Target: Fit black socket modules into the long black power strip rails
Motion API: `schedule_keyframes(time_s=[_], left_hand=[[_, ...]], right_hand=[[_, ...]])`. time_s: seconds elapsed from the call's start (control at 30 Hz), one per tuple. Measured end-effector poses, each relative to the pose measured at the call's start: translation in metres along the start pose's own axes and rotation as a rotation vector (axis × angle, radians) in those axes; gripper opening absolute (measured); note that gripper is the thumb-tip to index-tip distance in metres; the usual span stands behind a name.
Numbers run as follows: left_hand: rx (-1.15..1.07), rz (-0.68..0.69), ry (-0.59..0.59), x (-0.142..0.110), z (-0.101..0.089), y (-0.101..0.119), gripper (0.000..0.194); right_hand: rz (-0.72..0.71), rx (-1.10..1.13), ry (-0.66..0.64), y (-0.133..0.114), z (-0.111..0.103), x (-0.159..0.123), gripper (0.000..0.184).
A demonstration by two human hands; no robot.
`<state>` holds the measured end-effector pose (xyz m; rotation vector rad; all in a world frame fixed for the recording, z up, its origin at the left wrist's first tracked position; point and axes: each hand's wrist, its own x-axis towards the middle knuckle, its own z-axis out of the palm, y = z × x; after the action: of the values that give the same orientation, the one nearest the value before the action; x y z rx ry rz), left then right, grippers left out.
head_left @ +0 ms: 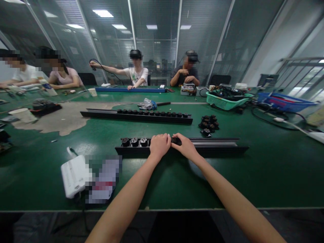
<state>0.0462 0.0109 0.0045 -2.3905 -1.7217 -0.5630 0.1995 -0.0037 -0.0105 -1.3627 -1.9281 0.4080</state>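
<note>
A long black channel rail [220, 150] lies crosswise in front of me, with several black socket modules [134, 142] seated in its left end. My left hand [160, 145] is closed over the middle of this rail, its fingertips mostly hidden behind the knuckles. Just right of it, my right hand [186, 145] pinches a dark socket module [176, 140] between thumb and fingers at the channel. The two hands almost touch. To their right the channel shows its bare grey inside. Beyond the rail sits a small pile of loose socket modules [209, 123].
Farther back lies a second black rail [101, 114] with a row of modules. Gloves [148, 104], a green basket [222, 101] and a blue basket [286, 101] stand beyond. A white power box [76, 175] lies near left. Several people sit around the green table [273, 175].
</note>
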Motion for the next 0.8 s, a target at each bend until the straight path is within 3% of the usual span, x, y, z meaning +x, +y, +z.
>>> schedule_keyframes(time_s=[0.8], left_hand=[[-0.008, -0.003, 0.013, -0.0002, -0.0008, 0.0003, 0.045]], right_hand=[[0.009, -0.089, -0.005, -0.0076, 0.0018, 0.0035, 0.017]])
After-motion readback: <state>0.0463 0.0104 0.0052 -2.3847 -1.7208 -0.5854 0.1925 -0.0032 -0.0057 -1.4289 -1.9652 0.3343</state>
